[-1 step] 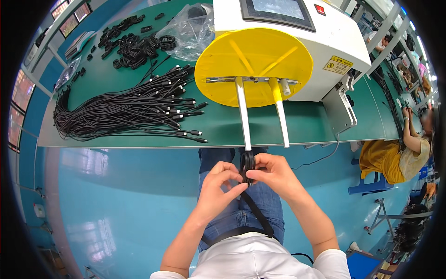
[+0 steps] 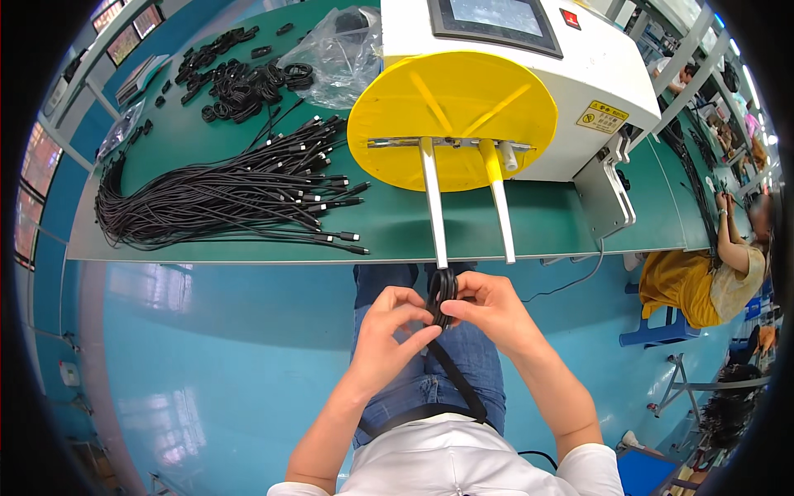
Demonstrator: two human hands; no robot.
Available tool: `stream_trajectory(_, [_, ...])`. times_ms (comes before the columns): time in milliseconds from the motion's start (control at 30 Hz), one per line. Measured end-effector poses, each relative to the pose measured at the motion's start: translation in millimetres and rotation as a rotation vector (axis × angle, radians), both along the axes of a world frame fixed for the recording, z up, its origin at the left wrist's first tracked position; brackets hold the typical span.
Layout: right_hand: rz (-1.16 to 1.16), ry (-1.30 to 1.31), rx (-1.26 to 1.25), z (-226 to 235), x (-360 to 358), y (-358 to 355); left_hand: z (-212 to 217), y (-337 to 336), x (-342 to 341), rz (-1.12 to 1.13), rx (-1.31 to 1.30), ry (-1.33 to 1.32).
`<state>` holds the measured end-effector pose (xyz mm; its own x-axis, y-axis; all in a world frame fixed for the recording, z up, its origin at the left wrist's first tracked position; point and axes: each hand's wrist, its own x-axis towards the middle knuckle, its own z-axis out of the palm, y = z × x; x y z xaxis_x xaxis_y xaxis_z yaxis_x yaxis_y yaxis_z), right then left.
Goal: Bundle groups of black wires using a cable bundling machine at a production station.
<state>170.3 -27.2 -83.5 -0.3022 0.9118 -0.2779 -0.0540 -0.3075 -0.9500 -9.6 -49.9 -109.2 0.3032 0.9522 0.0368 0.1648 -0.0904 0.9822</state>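
Coil of black cable (image 2: pixel 445 288) shows just below the silver prong (image 2: pixel 433 202) in my remote view, clamped by the fingers of the right hand (image 2: pixel 488 310). The left hand (image 2: pixel 392 331) curls beside it; I cannot tell whether those fingers grip.

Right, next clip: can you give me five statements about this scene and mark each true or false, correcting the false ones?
1. The left hand and right hand are both at the black coil. True.
2. The loose cables lie to the right of the machine. False: they lie to its left, on the green table.
3. Two prongs stick out from the yellow disc. True.
4. The clear bag is on the floor. False: it is on the table, left of the machine.
5. The stool at the right is red. False: it is blue.
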Motion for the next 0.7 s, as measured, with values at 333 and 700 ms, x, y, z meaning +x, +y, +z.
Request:
stream_trajectory(333, [-0.016, 0.43, -0.298, -17.3, 9.0, 1.7, 4.0, 5.4, -5.6, 0.103, 0.663, 0.147])
stream_trajectory(700, [-0.274, 0.662, -0.546, -15.0, -10.2, -22.5, -8.8, -5.5, 6.0, 0.355, 0.787, 0.131])
